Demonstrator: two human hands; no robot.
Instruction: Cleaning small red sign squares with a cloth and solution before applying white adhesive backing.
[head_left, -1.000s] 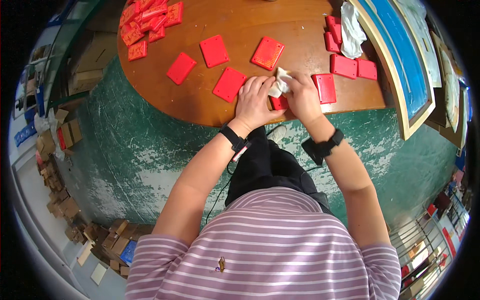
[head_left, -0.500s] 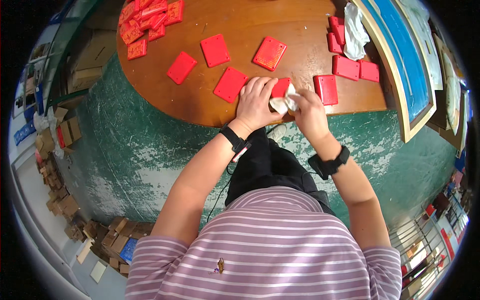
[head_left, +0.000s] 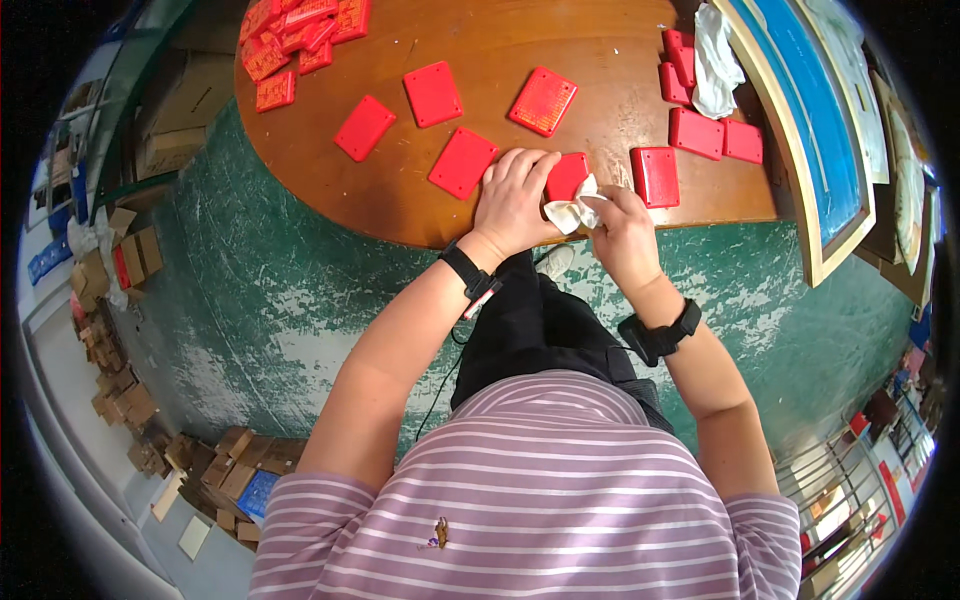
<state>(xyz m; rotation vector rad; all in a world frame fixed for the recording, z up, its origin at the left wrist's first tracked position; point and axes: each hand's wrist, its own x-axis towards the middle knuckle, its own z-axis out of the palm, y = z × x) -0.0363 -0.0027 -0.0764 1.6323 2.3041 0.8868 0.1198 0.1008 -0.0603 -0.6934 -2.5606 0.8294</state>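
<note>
My left hand [head_left: 513, 203] is closed on the left edge of a flat red plastic case [head_left: 567, 174] at the near edge of the table. In my right hand [head_left: 625, 230], the fingers pinch a crumpled white cloth [head_left: 570, 214], which lies over the case's near edge. Just right of that hand sits another red case [head_left: 655, 177], untouched. Beyond my left hand lie more cases, among them a plain one [head_left: 463, 163] and one with orange print [head_left: 543, 101]. The underside of the held case is hidden.
A heap of printed red cases [head_left: 296, 38] covers the far left of the wooden table [head_left: 390, 205]. At right, several red cases [head_left: 696, 134] and a second white cloth [head_left: 714, 65] lie beside a wood-framed blue screen [head_left: 800, 110] leaning over the table edge.
My right hand and the cloth have shifted slightly toward me, baring more of the case's top. My left hand stays on the case.
</note>
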